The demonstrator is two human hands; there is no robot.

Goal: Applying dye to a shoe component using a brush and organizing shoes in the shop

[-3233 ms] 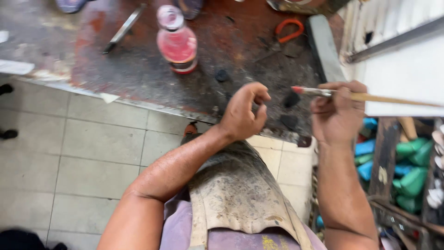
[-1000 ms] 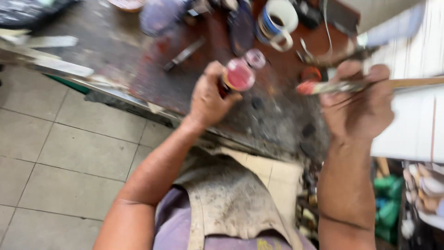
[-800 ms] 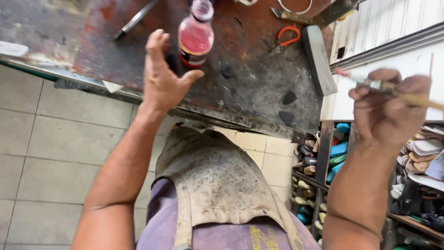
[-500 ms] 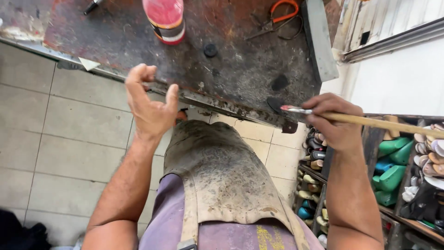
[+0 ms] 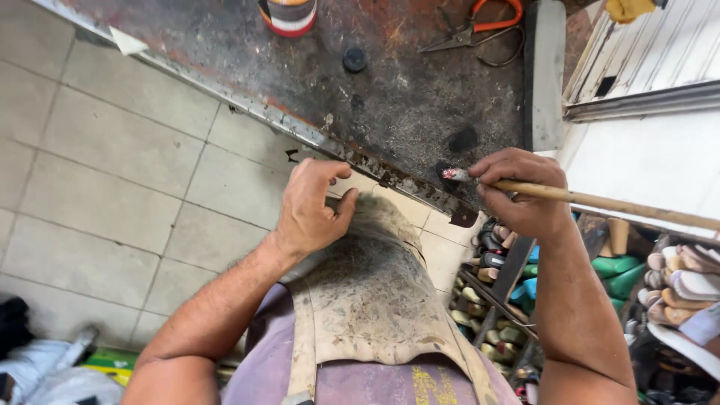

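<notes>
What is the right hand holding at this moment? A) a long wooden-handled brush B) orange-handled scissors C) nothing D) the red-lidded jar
A: the right hand is closed around a long wooden-handled brush, bristle end over the bench edge; the orange-handled scissors lie untouched farther back on the workbench, and the left hand is empty.

Grey tiled floor (image 5: 112, 172), stained dark workbench (image 5: 405, 97), white panelled wall (image 5: 652, 52)

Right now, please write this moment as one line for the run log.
left hand: empty, fingers curled, above apron | right hand: grips brush, tip at workbench edge | jar: untouched
</notes>
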